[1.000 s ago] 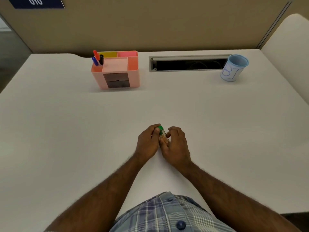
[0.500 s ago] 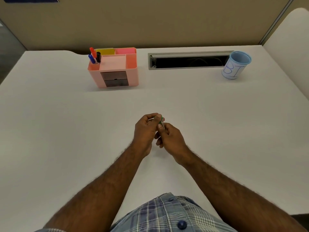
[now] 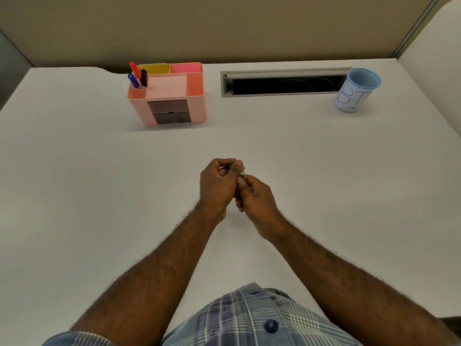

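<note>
Both my hands meet over the middle of the white desk (image 3: pixel 99 186). Between them is a small green marker (image 3: pixel 239 171), mostly hidden by fingers; only a green bit and a pale, blurred part show. My left hand (image 3: pixel 218 186) has its fingers curled round the upper end. My right hand (image 3: pixel 254 196) grips the lower end from the right. The hands touch each other and seem lifted off the desk.
A pink desk organizer (image 3: pixel 169 96) stands at the back left with red, blue and black markers (image 3: pixel 137 76) and sticky notes. A grey cable slot (image 3: pixel 284 82) lies at the back centre. A light blue cup (image 3: pixel 356 91) marked "B1" stands at the back right.
My hands have lifted the green marker off the desk and turned it more upright. The left fingers now curl over its top end. The view has tilted slightly.
</note>
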Tool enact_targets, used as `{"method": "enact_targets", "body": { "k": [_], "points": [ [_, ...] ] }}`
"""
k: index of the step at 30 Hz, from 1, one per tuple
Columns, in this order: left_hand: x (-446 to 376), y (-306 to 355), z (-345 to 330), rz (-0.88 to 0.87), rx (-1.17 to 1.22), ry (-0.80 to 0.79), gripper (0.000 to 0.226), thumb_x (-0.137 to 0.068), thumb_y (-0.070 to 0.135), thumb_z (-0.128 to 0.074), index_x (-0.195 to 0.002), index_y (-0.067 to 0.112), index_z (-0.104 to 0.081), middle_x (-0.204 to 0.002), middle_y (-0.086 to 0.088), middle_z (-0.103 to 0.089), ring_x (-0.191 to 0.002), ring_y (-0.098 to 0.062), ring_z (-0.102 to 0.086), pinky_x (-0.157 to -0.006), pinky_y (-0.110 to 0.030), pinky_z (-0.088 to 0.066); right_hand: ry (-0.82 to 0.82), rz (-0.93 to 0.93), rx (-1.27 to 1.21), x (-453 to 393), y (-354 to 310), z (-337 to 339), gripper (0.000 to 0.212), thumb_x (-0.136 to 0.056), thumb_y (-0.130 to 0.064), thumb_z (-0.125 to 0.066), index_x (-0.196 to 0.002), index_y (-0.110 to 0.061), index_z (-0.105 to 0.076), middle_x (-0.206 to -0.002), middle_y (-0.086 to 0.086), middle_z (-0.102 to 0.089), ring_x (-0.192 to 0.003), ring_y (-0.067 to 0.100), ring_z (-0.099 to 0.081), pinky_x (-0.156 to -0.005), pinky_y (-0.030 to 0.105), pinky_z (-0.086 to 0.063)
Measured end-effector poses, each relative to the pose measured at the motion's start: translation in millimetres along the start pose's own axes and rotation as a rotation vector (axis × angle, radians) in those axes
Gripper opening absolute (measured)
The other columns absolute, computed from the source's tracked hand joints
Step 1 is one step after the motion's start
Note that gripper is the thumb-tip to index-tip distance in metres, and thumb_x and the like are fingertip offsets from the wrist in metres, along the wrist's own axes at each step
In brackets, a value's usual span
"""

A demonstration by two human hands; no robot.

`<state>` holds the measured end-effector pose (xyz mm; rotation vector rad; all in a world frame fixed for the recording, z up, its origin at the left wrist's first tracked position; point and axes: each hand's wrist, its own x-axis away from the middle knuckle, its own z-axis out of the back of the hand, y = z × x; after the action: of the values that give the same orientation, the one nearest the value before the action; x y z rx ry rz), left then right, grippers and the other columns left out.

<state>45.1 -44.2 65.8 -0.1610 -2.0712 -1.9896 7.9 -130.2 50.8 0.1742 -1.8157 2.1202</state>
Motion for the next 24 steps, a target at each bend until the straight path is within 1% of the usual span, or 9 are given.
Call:
{"method": "enact_targets", "body": {
  "k": [2, 7, 9, 12, 13, 15, 19, 22, 24],
  "points": [
    [1, 1, 0, 0.009, 0.021, 0.003, 0.019, -0.088, 0.019, -0.068, -0.102, 0.006, -0.067, -0.092, -0.004, -0.075, -0.071, -0.002, -0.071, -0.054, -0.012, -0.051, -0.007, -0.003, -0.022, 1, -1, 0, 0.031, -0.099, -0.034, -0.046, -0.093, -0.009, -0.063, -0.065, -0.004, -0.061, -0.055, 0.008, -0.053, -0.055, 0.023, -0.046],
    [-3, -3, 0, 0.143, 0.123, 0.031, 0.012, -0.085, 0.022, -0.071, -0.093, 0.014, -0.070, -0.102, -0.011, -0.075, -0.092, -0.024, -0.072, -0.058, -0.023, -0.057, -0.011, -0.015, -0.045, 0, 2, 0, 0.030, -0.098, -0.034, -0.048, -0.093, -0.008, -0.064, -0.069, 0.000, -0.064, -0.056, 0.011, -0.053, -0.055, 0.026, -0.046],
    [-3, -4, 0, 0.163, 0.142, 0.035, 0.009, -0.084, 0.022, -0.072, -0.091, 0.016, -0.070, -0.104, -0.011, -0.074, -0.097, -0.024, -0.071, -0.060, -0.021, -0.055, -0.017, -0.017, -0.042, 0, 4, 0, 0.031, -0.098, -0.034, -0.048, -0.093, -0.009, -0.064, -0.069, 0.000, -0.064, -0.056, 0.011, -0.053, -0.056, 0.027, -0.046],
    [-3, -2, 1, -0.002, -0.067, 0.043, 0.017, -0.086, 0.025, -0.070, -0.099, 0.014, -0.068, -0.100, 0.000, -0.074, -0.091, -0.012, -0.070, -0.058, -0.008, -0.050, -0.017, 0.001, -0.019, 1, 5, 1, 0.030, -0.098, -0.035, -0.046, -0.093, -0.011, -0.064, -0.069, -0.003, -0.063, -0.058, 0.009, -0.054, -0.058, 0.025, -0.049],
    [-3, -1, 2, -0.053, -0.120, 0.036, 0.019, -0.086, 0.027, -0.070, -0.101, 0.015, -0.067, -0.098, 0.004, -0.072, -0.089, -0.009, -0.069, -0.058, -0.006, -0.049, -0.016, 0.008, -0.021, 1, 5, 1, 0.029, -0.099, -0.035, -0.046, -0.093, -0.012, -0.063, -0.069, -0.003, -0.063, -0.058, 0.009, -0.054, -0.059, 0.025, -0.049],
    [-5, 0, 3, -0.072, -0.127, 0.010, 0.020, -0.086, 0.028, -0.070, -0.101, 0.016, -0.066, -0.097, 0.003, -0.073, -0.088, -0.010, -0.070, -0.061, -0.008, -0.050, -0.020, 0.012, -0.053, 1, 5, 1, 0.027, -0.099, -0.034, -0.046, -0.097, -0.014, -0.064, -0.073, -0.002, -0.064, -0.061, 0.010, -0.055, -0.061, 0.026, -0.050],
    [-13, 5, 3, 0.028, 0.079, -0.029, 0.012, -0.088, 0.027, -0.067, -0.095, 0.018, -0.068, -0.094, -0.003, -0.077, -0.090, -0.019, -0.073, -0.078, -0.029, -0.058, -0.057, 0.026, -0.065, -2, 7, 0, 0.019, -0.099, -0.035, -0.045, -0.104, -0.023, -0.060, -0.082, -0.002, -0.067, -0.069, 0.013, -0.059, -0.069, 0.028, -0.054],
    [-22, 9, 4, 0.120, 0.275, -0.049, 0.012, -0.090, 0.027, -0.064, -0.097, 0.018, -0.066, -0.098, -0.009, -0.076, -0.096, -0.022, -0.072, -0.084, -0.033, -0.057, -0.084, 0.036, -0.085, -4, 11, 0, 0.017, -0.100, -0.033, -0.043, -0.108, -0.027, -0.057, -0.093, -0.006, -0.067, -0.079, 0.012, -0.061, -0.074, 0.028, -0.054],
    [-29, 9, 5, 0.167, 0.346, -0.063, 0.015, -0.091, 0.028, -0.063, -0.100, 0.017, -0.065, -0.100, -0.010, -0.076, -0.096, -0.022, -0.071, -0.088, -0.034, -0.056, -0.086, 0.036, -0.114, -6, 13, 1, 0.018, -0.101, -0.033, -0.042, -0.112, -0.029, -0.055, -0.099, -0.007, -0.066, -0.085, 0.011, -0.061, -0.076, 0.028, -0.053]
  ]
}}
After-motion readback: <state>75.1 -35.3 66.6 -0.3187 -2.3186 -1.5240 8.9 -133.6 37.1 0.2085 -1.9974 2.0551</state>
